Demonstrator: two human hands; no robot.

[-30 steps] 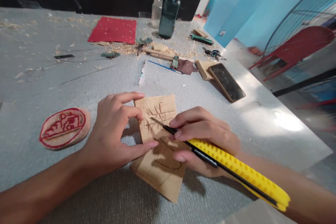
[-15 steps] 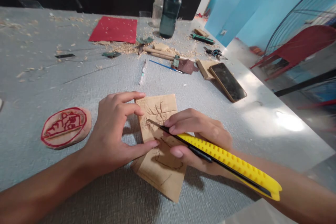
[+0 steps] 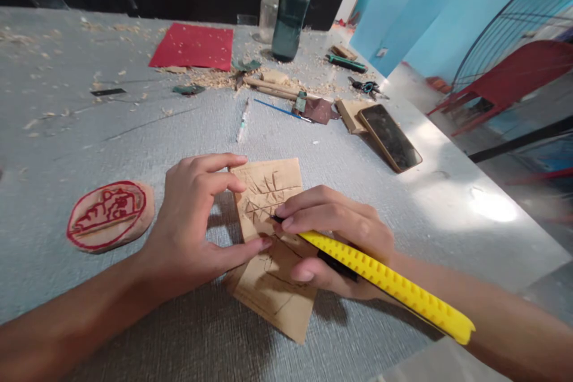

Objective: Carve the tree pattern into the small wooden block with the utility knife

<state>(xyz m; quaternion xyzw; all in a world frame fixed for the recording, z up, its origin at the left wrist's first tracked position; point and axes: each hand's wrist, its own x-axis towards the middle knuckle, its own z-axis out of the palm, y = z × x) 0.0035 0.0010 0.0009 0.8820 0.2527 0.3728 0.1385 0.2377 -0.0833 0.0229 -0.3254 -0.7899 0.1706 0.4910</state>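
Observation:
A pale wooden block (image 3: 286, 304) with carved lines and a pencil drawing lies tilted on the grey table in front of me. My left hand (image 3: 192, 215) grips its left side, fingertips on the upper edge and thumb on the face near the middle. In my right hand (image 3: 340, 233) is a yellow utility knife (image 3: 385, 274), its blade tip at the carved lines on the block's upper half. The handle slants down to the right over my wrist. Left of my left hand lies an oval wooden piece (image 3: 110, 215) with a red outlined figure.
Behind the block lie a thin white pen (image 3: 243, 121), a blue brush (image 3: 282, 110), sandpaper scraps (image 3: 320, 110) and wood shavings. A phone (image 3: 390, 137) leans on a wood block at right. A dark bottle (image 3: 290, 18) and red sheet (image 3: 194, 46) stand farther back.
The knife has rolled slightly in my right hand, and its handle end has shifted a little left. The blade tip stays over the carved lines. My left hand keeps its hold.

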